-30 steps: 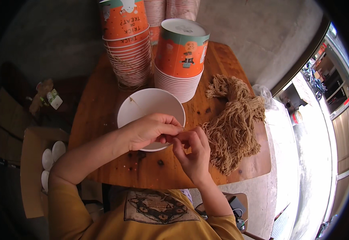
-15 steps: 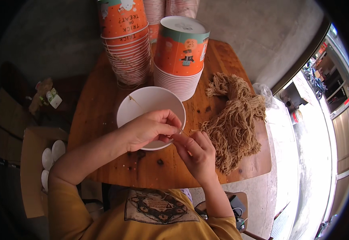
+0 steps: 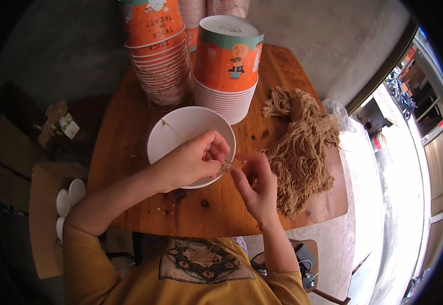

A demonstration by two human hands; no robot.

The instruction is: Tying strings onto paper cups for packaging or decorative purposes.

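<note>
A white paper bucket [image 3: 166,145] sits on the wooden table in front of me, its mouth facing up. Thin brown twine [image 3: 172,129] runs from a hole near its far left rim across the inside. My left hand [image 3: 193,161] reaches over the bucket, thumb and fingers closed on the twine at the near right rim. Just right of that rim is my right hand [image 3: 258,185], thumb and forefinger apart, the other fingers curled. A small loop of twine shows between the two hands. Beside my right hand lies a tangled bundle of brown twine [image 3: 305,157].
Behind the bucket stand nested orange-and-white paper buckets: an upside-down stack [image 3: 229,63] and a taller stack [image 3: 155,56] to its left. Left of the table is a cardboard box [image 3: 46,218] with white round items. A chair [image 3: 310,249] holding dark objects stands at lower right.
My right thumb and forefinger have parted from their pinch near the left fingertips. The left hand keeps its grip at the rim. The whole view has shifted slightly.
</note>
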